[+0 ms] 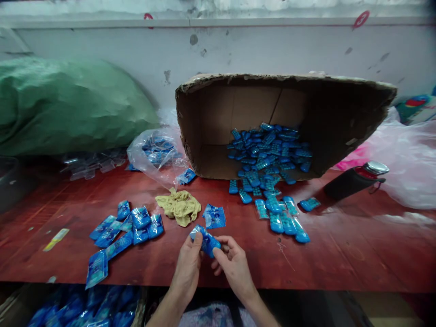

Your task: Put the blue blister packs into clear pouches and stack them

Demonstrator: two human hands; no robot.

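Note:
Between my two hands, over the table's front edge, is a small blue printed packet [208,244]. My left hand [190,261] pinches its left end with the thumb on top. At the other end, the thumb and fingers of my right hand [233,263] close on its right corner. What lies inside the packet is hidden. Just beyond them rests a flat blue packet [214,216] on the table, beside a crumpled yellow cloth [179,206]. To the left lies a loose group of filled blue packets [117,243].
A cardboard box [218,165] on its side spills small blue toy-like pieces [269,154] onto the red table [340,254]. A black bottle [350,181] leans at right. Further left are a clear bag [155,154] and a large green sack [71,104]. Below the edge, a bin holds more blue packets [85,306].

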